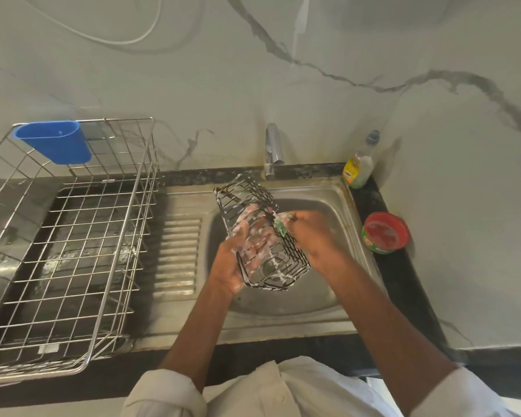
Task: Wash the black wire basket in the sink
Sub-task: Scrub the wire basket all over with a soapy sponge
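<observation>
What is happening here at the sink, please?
A person is washing a black wire basket over the steel sink. The left hand holds the soapy basket from below, fingers curled around its wires. The right hand grips a green scrubber and presses it against the basket's side. The tap shows no running water. A large dish rack stands to the left, and a red soap tub on the right.

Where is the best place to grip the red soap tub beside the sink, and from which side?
Grip the red soap tub by its round outer wall, coming from above and the sink side. It stands upright and open on the counter, so fingers probably span the rim.
</observation>
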The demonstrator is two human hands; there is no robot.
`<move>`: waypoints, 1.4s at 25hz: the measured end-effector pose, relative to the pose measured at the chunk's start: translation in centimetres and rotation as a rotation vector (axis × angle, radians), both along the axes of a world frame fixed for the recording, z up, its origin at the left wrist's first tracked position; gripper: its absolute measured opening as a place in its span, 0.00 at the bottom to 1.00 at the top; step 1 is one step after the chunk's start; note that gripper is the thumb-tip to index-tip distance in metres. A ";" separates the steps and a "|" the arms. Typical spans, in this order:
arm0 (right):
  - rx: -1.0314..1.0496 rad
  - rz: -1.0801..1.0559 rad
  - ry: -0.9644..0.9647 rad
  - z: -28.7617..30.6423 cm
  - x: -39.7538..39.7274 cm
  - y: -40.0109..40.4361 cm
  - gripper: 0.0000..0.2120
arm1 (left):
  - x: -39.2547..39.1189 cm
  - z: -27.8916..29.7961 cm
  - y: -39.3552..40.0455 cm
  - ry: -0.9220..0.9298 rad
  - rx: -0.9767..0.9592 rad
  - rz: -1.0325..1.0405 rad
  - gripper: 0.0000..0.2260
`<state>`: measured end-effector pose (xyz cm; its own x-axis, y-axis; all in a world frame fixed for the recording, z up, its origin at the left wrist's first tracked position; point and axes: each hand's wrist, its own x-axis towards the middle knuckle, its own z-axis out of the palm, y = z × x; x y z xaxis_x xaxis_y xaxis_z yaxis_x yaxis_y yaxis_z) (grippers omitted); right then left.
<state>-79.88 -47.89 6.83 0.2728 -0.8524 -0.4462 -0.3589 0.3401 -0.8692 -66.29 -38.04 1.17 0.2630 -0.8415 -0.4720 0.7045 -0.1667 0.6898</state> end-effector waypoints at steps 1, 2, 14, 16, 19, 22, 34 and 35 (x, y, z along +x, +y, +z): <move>0.073 -0.022 -0.006 0.1 0.6 -0.4 0.09 | 0.0 0.0 0.3 -0.006 -0.006 -0.045 0.16; 0.163 -0.050 -0.016 0.2 1.1 -0.7 0.10 | -0.1 0.1 0.6 -0.029 -0.001 -0.078 0.15; -0.156 0.122 -0.032 -3.9 -0.6 -0.9 0.08 | 5.5 2.4 1.0 -0.948 0.077 0.243 0.12; -0.258 0.186 0.009 -4.6 -1.2 -1.0 0.07 | 6.2 3.3 -0.3 -1.152 0.156 0.197 0.19; -0.377 0.257 -0.001 -5.1 -1.8 -0.8 0.07 | 5.6 2.8 -1.5 -1.255 0.330 0.031 0.25; -0.436 0.352 0.017 -5.6 -1.9 -1.0 0.08 | 5.1 2.0 -1.4 -1.144 0.348 -0.049 0.19; -0.819 -0.090 0.424 -5.0 -1.4 -1.0 0.11 | 2.8 1.3 -3.4 -0.315 0.386 0.225 0.07; -0.800 -0.120 0.400 -4.6 -1.2 -1.2 0.11 | 2.6 1.2 -3.5 -0.307 0.377 0.235 0.08</move>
